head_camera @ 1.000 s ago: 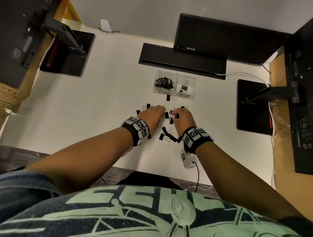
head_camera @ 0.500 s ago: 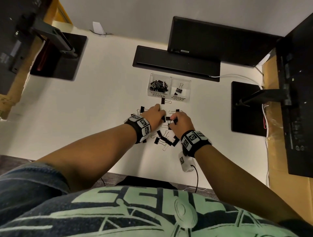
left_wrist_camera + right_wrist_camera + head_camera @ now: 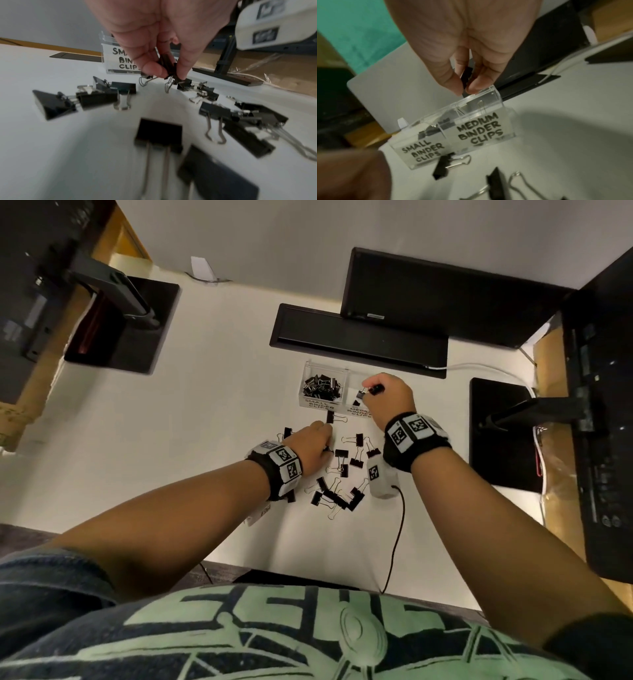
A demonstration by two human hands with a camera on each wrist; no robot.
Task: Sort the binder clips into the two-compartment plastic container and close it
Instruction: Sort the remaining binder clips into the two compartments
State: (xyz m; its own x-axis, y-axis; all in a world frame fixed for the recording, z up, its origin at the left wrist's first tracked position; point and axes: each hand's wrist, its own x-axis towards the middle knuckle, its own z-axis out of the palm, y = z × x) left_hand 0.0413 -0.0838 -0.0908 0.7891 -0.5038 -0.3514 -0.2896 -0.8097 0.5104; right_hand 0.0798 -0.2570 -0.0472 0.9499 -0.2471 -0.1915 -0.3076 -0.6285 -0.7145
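Two hands work at once. Right hand (image 3: 464, 44) pinches a black metal binder clip (image 3: 466, 77) between thumb and fingertips, directly above the compartment labelled MEDIUM, evidently poised for release. Left hand (image 3: 159, 33) pinches small black clips (image 3: 167, 65) low over the white desk (image 3: 212, 419), probably gathering several for one trip. Clear two-compartment plastic container (image 3: 489, 129) stands open: its SMALL side holds a heap of clips (image 3: 322, 386), its MEDIUM side few. Many loose clips (image 3: 337, 484) remain between the forearms.

The container (image 3: 337, 405) stood on the tabletop (image 3: 205, 422), small clips (image 3: 322, 386) in its left compartment. Loose clips (image 3: 337, 494) lay before it, a flat tray (image 3: 359, 340) behind.
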